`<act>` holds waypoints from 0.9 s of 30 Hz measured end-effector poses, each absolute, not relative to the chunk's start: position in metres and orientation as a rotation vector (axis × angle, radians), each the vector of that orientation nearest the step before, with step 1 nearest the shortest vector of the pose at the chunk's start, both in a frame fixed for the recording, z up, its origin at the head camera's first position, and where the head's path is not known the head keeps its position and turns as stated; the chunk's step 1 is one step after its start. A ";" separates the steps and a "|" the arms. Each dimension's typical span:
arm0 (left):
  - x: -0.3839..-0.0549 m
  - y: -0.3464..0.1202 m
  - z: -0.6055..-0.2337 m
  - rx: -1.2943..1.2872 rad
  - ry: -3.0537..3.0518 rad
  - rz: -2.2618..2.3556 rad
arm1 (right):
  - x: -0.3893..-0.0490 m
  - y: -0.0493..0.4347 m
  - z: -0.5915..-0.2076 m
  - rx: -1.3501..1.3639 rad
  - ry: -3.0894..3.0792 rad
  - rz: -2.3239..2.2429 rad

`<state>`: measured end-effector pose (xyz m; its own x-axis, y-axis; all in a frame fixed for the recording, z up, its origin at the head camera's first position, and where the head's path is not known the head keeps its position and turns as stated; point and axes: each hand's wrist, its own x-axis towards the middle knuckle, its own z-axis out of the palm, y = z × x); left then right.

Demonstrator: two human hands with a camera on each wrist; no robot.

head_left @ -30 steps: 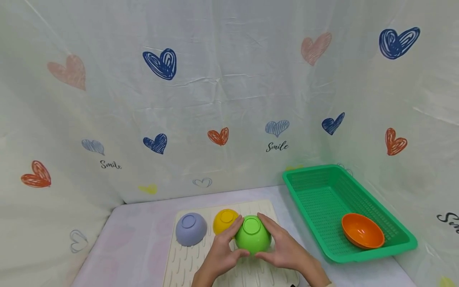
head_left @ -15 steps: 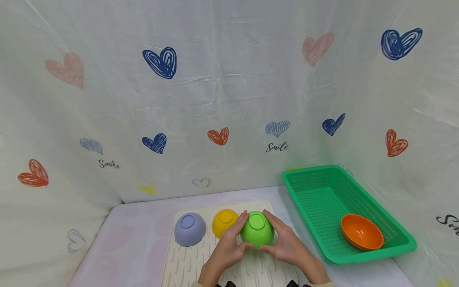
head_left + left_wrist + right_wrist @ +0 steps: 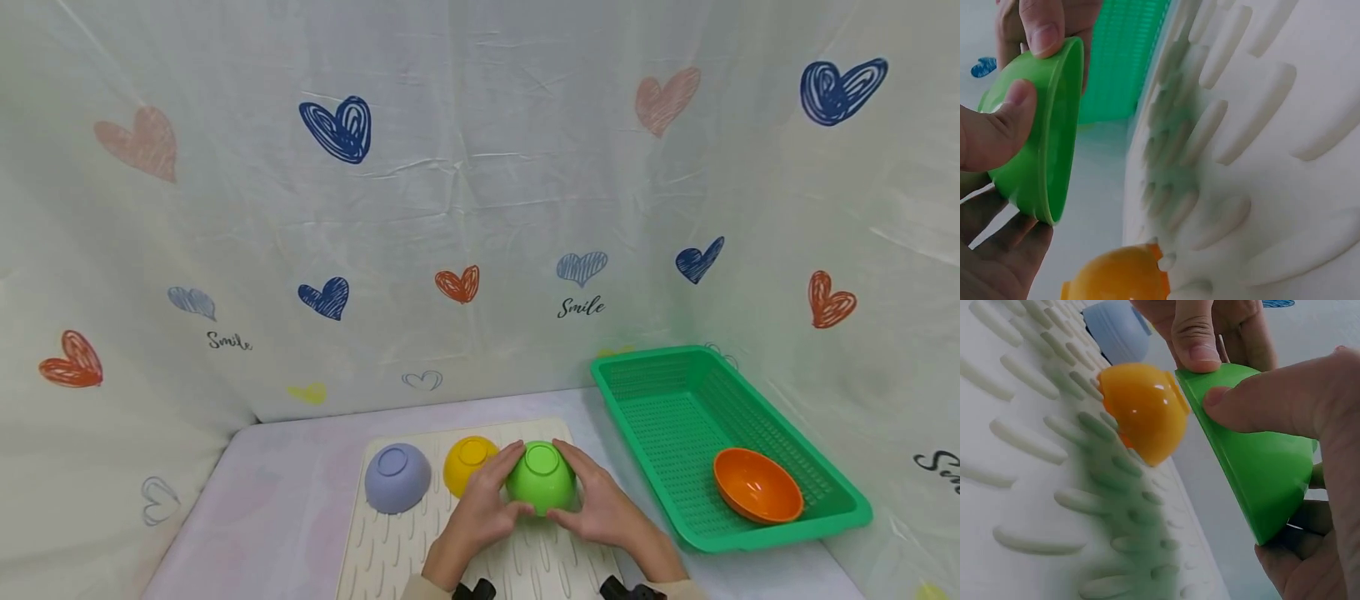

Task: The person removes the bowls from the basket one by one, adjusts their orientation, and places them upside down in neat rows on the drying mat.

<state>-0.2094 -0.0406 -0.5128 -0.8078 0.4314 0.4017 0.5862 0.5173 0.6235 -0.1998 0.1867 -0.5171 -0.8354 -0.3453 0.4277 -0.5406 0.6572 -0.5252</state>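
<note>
Both hands hold a green bowl [image 3: 542,483] upside down, its foot ring facing up, over the right part of a cream ridged drying mat [image 3: 420,550]. My left hand [image 3: 483,510] grips its left side, and my right hand [image 3: 603,508] grips its right side, thumbs on the near wall. In the left wrist view a gap shows between the green bowl's rim [image 3: 1054,137] and the mat's ridges [image 3: 1254,119]. Left of it, a yellow bowl [image 3: 468,464] and a lavender bowl [image 3: 397,479] rest upside down on the mat.
A green plastic basket [image 3: 660,467] stands to the right, with an orange bowl [image 3: 757,486] tilted inside it, opening upward. A white curtain printed with hearts [image 3: 510,200] rises behind and at both sides. A pale cloth [image 3: 277,500] covers the table.
Both hands have moved the green bowl slightly right and away from the body, leaving more room beside the yellow bowl. Movement over the last half second is small.
</note>
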 end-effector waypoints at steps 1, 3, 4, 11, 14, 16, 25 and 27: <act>-0.210 -0.040 -0.513 -0.860 -2.569 -1.162 | -0.201 0.187 -0.518 0.699 -2.595 0.965; -0.213 -0.039 -0.515 -0.838 -2.586 -1.156 | -0.203 0.189 -0.519 0.666 -2.619 0.998; -0.214 -0.038 -0.516 -0.830 -2.585 -1.160 | -0.204 0.190 -0.520 0.648 -2.624 1.013; -0.223 -0.027 -0.518 -0.784 -2.570 -1.148 | -0.217 0.191 -0.524 0.551 -2.629 1.094; -0.226 -0.023 -0.518 -0.774 -2.580 -1.128 | -0.224 0.191 -0.526 0.523 -2.639 1.123; -0.227 -0.021 -0.517 -0.762 -2.599 -1.124 | -0.227 0.190 -0.527 0.509 -2.642 1.148; -0.237 -0.009 -0.519 -0.638 -2.666 -1.176 | -0.240 0.191 -0.538 0.449 -2.620 1.209; -0.238 -0.006 -0.521 -0.600 -2.676 -1.183 | -0.242 0.191 -0.541 0.431 -2.618 1.225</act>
<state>-0.2381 -0.0058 -0.5207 -0.9079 0.2965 0.2965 0.4188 0.6078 0.6746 -0.2424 0.1915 -0.5407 -0.9331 -0.1698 0.3169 -0.3521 0.6098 -0.7101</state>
